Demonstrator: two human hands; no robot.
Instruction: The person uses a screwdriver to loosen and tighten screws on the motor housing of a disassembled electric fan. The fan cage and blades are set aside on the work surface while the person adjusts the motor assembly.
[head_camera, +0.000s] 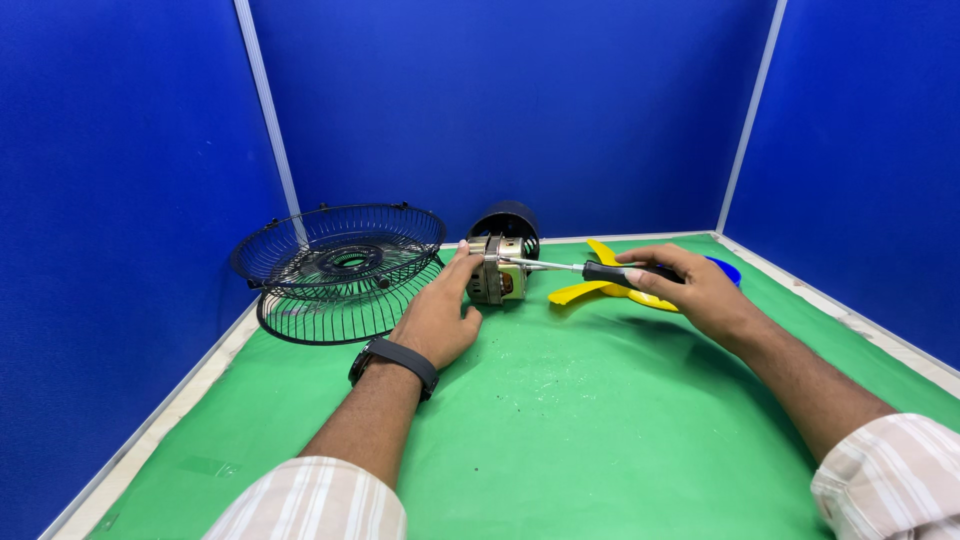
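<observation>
The right hand (695, 290) has its grip closed around the black handle of a screwdriver (600, 271), fingers wrapped over the top of the handle and the thumb beneath. The metal shaft runs level to the left, and its tip meets the face of a fan motor (497, 268), a small block of silver metal with copper-coloured windings showing at its side. The left hand (440, 315) steadies that motor from the other side: its grip is closed on the motor's left edge, thumb up near the top and fingers curled against the body, the heel of the hand resting on the tabletop (560, 420). A black band (395, 362) sits on the left wrist, and both forearms come out of striped sleeves.

The motor stands on the green tabletop, near its far middle. Just behind it, touching or nearly so, lies a black round housing (510, 220) with its open side turned toward the motor. Beneath the right hand and the screwdriver lies a yellow fan blade (585, 292), flat on the green surface. A blue round part (728, 268) peeks out behind the right hand, mostly hidden. To the left of the motor, two black wire fan guards (340, 260) are stacked, the upper one tilted on the lower. Blue partition walls (520, 100) close in the tabletop on three sides.
</observation>
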